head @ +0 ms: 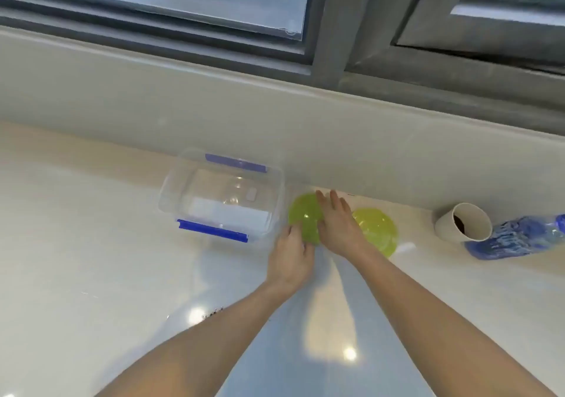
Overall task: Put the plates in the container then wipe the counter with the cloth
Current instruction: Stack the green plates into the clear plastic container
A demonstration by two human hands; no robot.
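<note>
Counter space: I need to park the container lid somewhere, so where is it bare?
Bare: the wide counter left of the clear container, and the near stretch below it. Crowded: the back right, where both hands cover the green plates, with a cup and a blue cloth beyond.

Two bare forearms reach in from the bottom edge — no sleeves, no gloves, no watch or bracelet visible on either wrist. The left hand (290,262) and the right hand (339,225) carry no rings that can be made out. Fingernails look short and unpainted — the blur prevents certainty.
</note>
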